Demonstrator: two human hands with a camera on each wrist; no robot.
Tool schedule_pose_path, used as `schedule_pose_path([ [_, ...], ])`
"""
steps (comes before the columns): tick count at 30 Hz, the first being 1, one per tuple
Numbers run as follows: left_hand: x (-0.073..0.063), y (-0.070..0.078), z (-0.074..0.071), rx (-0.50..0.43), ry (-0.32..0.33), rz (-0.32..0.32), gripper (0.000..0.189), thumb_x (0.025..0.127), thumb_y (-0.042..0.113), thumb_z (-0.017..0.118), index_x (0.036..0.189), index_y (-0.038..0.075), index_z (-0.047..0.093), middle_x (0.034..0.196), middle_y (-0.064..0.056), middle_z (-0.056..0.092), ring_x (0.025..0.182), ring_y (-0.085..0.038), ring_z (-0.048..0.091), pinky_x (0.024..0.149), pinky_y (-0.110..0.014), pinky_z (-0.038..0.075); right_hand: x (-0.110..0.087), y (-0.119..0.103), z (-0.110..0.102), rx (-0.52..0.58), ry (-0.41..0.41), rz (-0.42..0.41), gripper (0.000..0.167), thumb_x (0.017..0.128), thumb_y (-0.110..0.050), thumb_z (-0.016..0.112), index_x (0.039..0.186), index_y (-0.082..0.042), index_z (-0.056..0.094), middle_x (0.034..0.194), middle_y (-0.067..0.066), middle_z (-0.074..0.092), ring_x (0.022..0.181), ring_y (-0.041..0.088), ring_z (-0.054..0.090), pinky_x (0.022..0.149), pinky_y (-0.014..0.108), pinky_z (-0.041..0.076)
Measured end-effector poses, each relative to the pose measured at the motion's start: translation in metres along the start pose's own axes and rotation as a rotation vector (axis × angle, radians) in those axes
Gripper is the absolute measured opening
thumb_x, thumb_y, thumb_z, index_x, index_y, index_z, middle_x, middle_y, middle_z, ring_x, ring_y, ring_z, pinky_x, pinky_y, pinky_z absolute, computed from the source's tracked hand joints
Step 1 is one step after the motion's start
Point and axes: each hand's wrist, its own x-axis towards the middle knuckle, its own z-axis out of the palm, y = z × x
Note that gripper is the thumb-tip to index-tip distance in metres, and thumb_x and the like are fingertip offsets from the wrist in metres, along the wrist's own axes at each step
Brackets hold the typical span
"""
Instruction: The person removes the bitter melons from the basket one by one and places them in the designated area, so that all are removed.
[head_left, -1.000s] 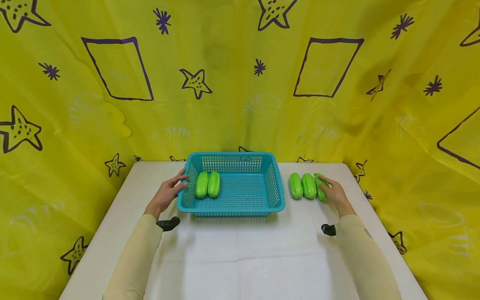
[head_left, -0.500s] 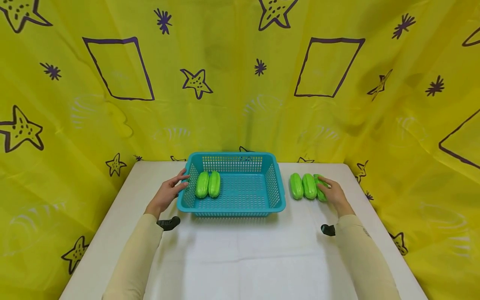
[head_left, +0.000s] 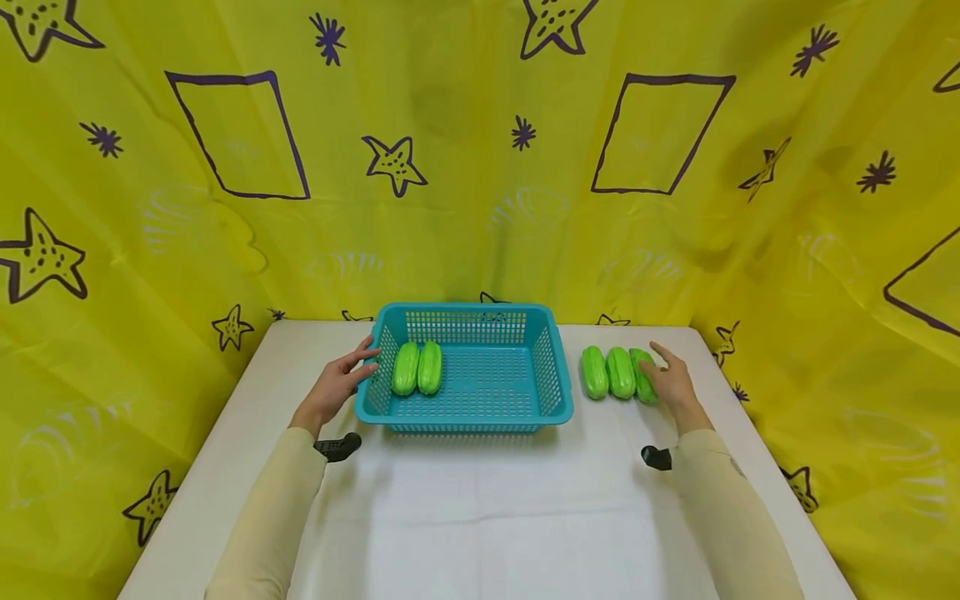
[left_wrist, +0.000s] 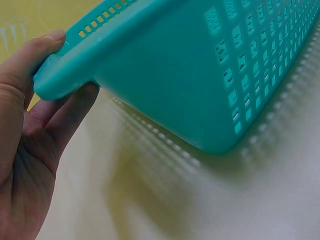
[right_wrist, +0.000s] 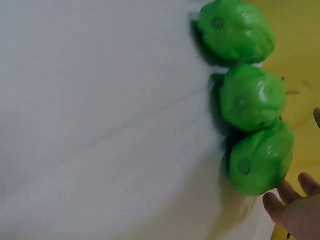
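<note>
A teal plastic basket (head_left: pixel 462 422) stands at the back of the table, holding two glossy green cucumbers (head_left: pixel 417 369) side by side at its left end. My left hand (head_left: pixel 335 387) grips the basket's left rim; in the left wrist view the thumb lies over the rim (left_wrist: pixel 75 75) and fingers show beneath it. To the right, three similar cucumbers lie in a row: left (head_left: pixel 595 372), middle (head_left: pixel 620 372) and rightmost (head_left: pixel 643 377). My right hand (head_left: pixel 675 385) is at the rightmost one, partly covering it. In the right wrist view its fingers are spread beside that cucumber (right_wrist: pixel 261 162), not wrapped around it.
A white cloth covers the table (head_left: pixel 480 533). Yellow patterned curtain (head_left: pixel 465 233) closes in the back and both sides. Dark wrist camera mounts jut inward at the left (head_left: pixel 337 448) and right (head_left: pixel 657 458) wrists.
My right hand's fingers have loosened and lifted off the rightmost cucumber, shifting slightly right. The left hand and basket hold their place.
</note>
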Motion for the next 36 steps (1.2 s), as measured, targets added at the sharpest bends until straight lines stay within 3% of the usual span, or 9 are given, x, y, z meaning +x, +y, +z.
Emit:
schedule_pose_path([
  [8, 0.001, -0.003, -0.001, -0.022, 0.004, 0.004, 0.048, 0.102, 0.018, 0.054, 0.145, -0.002, 0.043, 0.163, 0.0, 0.015, 0.149, -0.032, 0.009, 0.11, -0.066, 0.022, -0.004, -0.045, 0.002, 0.315, 0.186, 0.077, 0.069, 0.101, -0.038, 0.05, 0.159, -0.024, 0.014, 0.163, 0.013, 0.004, 0.147, 0.037, 0.01, 0.117, 0.051, 0.02],
  [15, 0.009, -0.021, -0.003, 0.004, 0.024, 0.02, 0.049, 0.102, 0.024, 0.053, 0.145, 0.002, 0.045, 0.163, 0.006, 0.015, 0.149, -0.03, 0.009, 0.11, -0.063, 0.025, -0.012, -0.075, 0.005, 0.546, 0.212, 0.044, 0.063, 0.101, -0.03, 0.052, 0.157, -0.024, 0.022, 0.163, 0.011, 0.008, 0.148, 0.029, 0.014, 0.118, 0.043, 0.021],
  [21, 0.014, -0.031, -0.006, 0.019, 0.031, 0.026, 0.051, 0.101, 0.03, 0.056, 0.144, 0.006, 0.047, 0.162, 0.008, 0.017, 0.149, -0.029, 0.008, 0.11, -0.062, 0.027, -0.016, -0.081, 0.01, 0.574, 0.182, 0.038, 0.064, 0.101, -0.03, 0.053, 0.157, -0.023, 0.024, 0.161, 0.013, 0.014, 0.146, 0.03, 0.019, 0.117, 0.047, 0.022],
  [31, 0.015, -0.032, -0.007, 0.032, 0.036, 0.014, 0.053, 0.1, 0.034, 0.057, 0.144, 0.006, 0.047, 0.163, 0.007, 0.016, 0.149, -0.03, 0.007, 0.109, -0.062, 0.029, -0.022, -0.078, 0.018, 0.546, 0.142, 0.043, 0.064, 0.101, -0.03, 0.053, 0.157, -0.021, 0.023, 0.16, 0.015, 0.017, 0.145, 0.031, 0.021, 0.117, 0.048, 0.023],
  [36, 0.014, -0.031, -0.006, 0.027, 0.031, 0.023, 0.05, 0.101, 0.028, 0.055, 0.145, 0.005, 0.046, 0.163, 0.006, 0.016, 0.149, -0.031, 0.006, 0.108, -0.066, 0.026, -0.025, -0.076, 0.023, 0.519, 0.107, 0.04, 0.068, 0.101, -0.032, 0.053, 0.158, -0.019, 0.018, 0.16, 0.016, 0.014, 0.146, 0.033, 0.019, 0.116, 0.051, 0.024],
])
